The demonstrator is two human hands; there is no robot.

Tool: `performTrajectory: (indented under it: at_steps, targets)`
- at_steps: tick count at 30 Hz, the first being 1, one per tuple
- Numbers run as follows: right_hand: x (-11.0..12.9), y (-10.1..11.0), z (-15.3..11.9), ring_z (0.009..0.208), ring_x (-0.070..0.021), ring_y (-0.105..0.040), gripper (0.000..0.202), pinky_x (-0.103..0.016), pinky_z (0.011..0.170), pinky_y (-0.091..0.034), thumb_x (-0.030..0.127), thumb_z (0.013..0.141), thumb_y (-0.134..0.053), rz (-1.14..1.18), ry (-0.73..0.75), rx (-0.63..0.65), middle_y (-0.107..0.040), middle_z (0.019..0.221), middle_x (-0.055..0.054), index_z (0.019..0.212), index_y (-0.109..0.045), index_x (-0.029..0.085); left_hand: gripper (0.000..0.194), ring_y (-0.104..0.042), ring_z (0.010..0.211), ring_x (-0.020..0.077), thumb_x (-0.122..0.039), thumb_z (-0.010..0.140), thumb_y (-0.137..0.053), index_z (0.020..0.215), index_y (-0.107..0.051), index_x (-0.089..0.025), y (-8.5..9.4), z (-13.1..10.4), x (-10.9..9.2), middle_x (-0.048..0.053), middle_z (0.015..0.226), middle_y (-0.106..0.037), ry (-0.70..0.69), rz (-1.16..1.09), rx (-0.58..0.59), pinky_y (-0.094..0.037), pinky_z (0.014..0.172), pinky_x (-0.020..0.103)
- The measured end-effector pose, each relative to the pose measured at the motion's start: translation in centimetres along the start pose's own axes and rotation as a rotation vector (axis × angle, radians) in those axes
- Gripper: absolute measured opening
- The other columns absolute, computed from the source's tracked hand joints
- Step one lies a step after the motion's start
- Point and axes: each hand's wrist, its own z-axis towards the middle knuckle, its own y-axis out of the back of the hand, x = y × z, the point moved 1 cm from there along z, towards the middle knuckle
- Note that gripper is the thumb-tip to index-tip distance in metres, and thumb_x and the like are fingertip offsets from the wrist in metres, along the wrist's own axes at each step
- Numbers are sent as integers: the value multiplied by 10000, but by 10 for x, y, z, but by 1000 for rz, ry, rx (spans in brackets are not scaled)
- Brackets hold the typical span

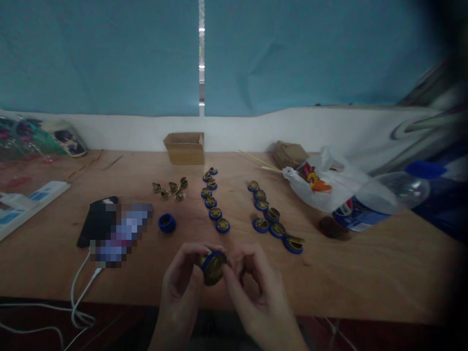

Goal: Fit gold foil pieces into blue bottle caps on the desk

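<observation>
Near the table's front edge, my left hand [183, 282] grips a round brass-coloured piece with a blue rim [214, 268] between thumb and fingers. From the other side, my right hand [256, 282] pinches at the edge of the same piece with thumb and forefinger. Beyond my hands runs a line of similar blue-rimmed brass pieces [210, 202], with a second line of blue-rimmed pieces [277, 229] to its right. Several small brass pieces without blue rims [173, 187] lie in a group to the left. In front of them sits a blue ring [167, 223].
A small cardboard box [186, 151] stands at the back. At right are a white plastic bag [318, 180] and a lying drink bottle [369, 204]. On the left lie a black phone [98, 222], a power strip [32, 207] and white cables [78, 297].
</observation>
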Motion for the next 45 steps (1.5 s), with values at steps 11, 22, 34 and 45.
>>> performTrajectory:
  at_steps: [11,22,34,45]
  targets:
    - [-15,-5,10,562,-103,-473,103,-210,508,-371,190,881,-514,33,-124,10,-441,672,57,840,-427,227,147,-669,961,201,-258,866,-636,999,-653,-197,5,4,2,85,1030,-709,-72,196,4,-545,791,250]
    - [-30,13,2,604,-123,-517,110,-222,485,-342,281,968,-432,-120,-178,64,-514,731,24,903,-500,224,403,-645,1110,210,-175,869,-572,1247,-475,-275,36,12,24,52,1215,-651,-186,1106,193,-536,960,396]
    - [-59,26,-10,675,-156,-611,113,-242,544,-390,280,957,-443,-230,-211,44,-629,794,-5,918,-529,219,549,-480,1301,234,-145,861,-569,1355,-376,-287,28,18,52,72,1384,-503,-162,1154,334,-419,1080,431]
    - [-49,2,-1,628,-137,-586,172,-242,601,-390,189,938,-445,-257,-142,144,-597,704,21,804,-551,208,464,-644,954,290,-261,842,-614,1276,-462,-203,38,17,48,63,906,-686,-96,1284,118,-502,878,504]
